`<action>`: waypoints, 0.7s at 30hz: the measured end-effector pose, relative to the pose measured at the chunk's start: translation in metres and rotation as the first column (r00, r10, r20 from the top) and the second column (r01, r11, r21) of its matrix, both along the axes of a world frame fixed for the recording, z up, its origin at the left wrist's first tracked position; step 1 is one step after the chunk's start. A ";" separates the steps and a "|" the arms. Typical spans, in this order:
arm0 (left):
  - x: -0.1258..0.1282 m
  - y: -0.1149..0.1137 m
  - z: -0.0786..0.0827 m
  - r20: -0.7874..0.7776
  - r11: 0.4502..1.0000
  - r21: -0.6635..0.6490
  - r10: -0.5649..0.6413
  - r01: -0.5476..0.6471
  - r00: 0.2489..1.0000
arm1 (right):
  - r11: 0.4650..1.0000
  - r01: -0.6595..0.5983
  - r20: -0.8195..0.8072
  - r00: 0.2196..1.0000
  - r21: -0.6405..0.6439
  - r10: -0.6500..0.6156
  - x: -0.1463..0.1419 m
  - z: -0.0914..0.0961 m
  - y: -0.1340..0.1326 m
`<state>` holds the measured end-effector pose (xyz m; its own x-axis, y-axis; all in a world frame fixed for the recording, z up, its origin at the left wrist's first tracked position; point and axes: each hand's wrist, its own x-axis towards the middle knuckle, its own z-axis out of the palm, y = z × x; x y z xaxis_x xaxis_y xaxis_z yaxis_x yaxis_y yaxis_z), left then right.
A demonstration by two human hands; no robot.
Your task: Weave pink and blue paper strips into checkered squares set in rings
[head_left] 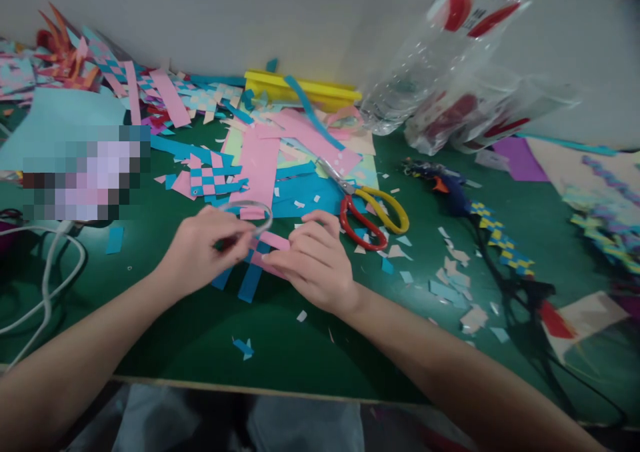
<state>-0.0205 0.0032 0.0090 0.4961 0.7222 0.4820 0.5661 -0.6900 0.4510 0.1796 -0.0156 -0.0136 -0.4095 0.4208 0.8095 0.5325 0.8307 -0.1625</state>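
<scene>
Pinching a curved translucent strip (271,216) between thumb and fingertips, my left hand (213,242) sits at the upper left edge of the woven paper piece (256,260). My right hand (320,259), fingers curled, touches the piece's right side; I cannot tell whether it grips. The piece lies between both hands, its blue ends (249,287) pointing toward me. Scissors (353,192) rest just beyond my right hand.

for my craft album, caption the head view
Left hand holding a pale loop, right hand at pink and blue paper strips, scissors nearby on green table.
</scene>
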 end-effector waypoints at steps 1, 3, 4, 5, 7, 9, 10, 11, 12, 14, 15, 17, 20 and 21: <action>-0.004 0.004 -0.001 0.009 0.996 0.033 0.079 -0.079 0.997 | 1.000 -0.006 -0.003 1.000 -0.002 0.006 0.000 -0.001 -0.001; -0.012 0.012 -0.003 -0.008 0.962 0.177 0.214 -0.209 0.977 | 0.999 -0.010 -0.016 1.000 -0.034 0.009 0.000 -0.003 -0.001; -0.014 0.016 -0.005 -0.051 0.939 0.248 0.258 -0.238 0.965 | 0.998 -0.002 -0.026 1.000 -0.058 0.000 0.000 -0.004 -0.001; -0.016 0.019 -0.007 -0.113 0.929 0.268 0.294 -0.256 0.949 | 0.996 0.009 -0.038 0.999 -0.087 -0.013 0.000 -0.005 0.000; -0.017 0.021 -0.012 -0.193 0.920 0.276 0.338 -0.280 0.921 | 0.987 0.031 -0.066 0.997 -0.159 -0.042 -0.001 -0.007 0.002; -0.014 0.020 -0.014 -0.250 0.930 0.246 0.335 -0.274 0.908 | 0.973 0.031 -0.094 0.994 -0.228 -0.053 -0.001 -0.007 0.004; -0.012 0.019 -0.015 -0.269 0.934 0.241 0.326 -0.264 0.906 | 0.967 0.021 -0.108 0.993 -0.252 -0.050 0.000 -0.007 0.005; -0.010 0.017 -0.015 -0.280 0.937 0.245 0.314 -0.249 0.907 | 0.963 0.014 -0.122 0.991 -0.269 -0.048 0.000 -0.007 0.005; -0.009 0.016 -0.015 -0.284 0.938 0.254 0.306 -0.236 0.909 | 0.960 0.011 -0.134 0.990 -0.281 -0.051 0.001 -0.006 0.006; -0.007 0.014 -0.015 -0.268 0.937 0.266 0.299 -0.228 0.916 | 0.956 0.010 -0.149 0.987 -0.292 -0.056 0.002 -0.007 0.006; -0.006 0.013 -0.015 -0.254 0.936 0.266 0.300 -0.231 0.920 | 0.956 0.012 -0.156 0.986 -0.294 -0.060 0.002 -0.007 0.006; -0.007 0.014 -0.015 -0.234 0.935 0.257 0.304 -0.243 0.924 | 0.955 0.011 -0.169 0.984 -0.296 -0.063 0.002 -0.008 0.006; -0.008 0.016 -0.018 -0.247 0.943 0.235 0.292 -0.236 0.924 | 0.951 0.016 -0.178 0.981 -0.308 -0.074 0.001 -0.007 0.005; -0.008 0.016 -0.019 -0.260 0.949 0.222 0.280 -0.225 0.924 | 0.951 0.015 -0.181 0.981 -0.310 -0.075 0.000 -0.007 0.005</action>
<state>-0.0287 0.0192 -0.0100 0.4452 0.7530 0.4846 0.8175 -0.5626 0.1232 0.1799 -0.0103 -0.0205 -0.2375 0.6745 0.6990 0.5033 0.7010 -0.5053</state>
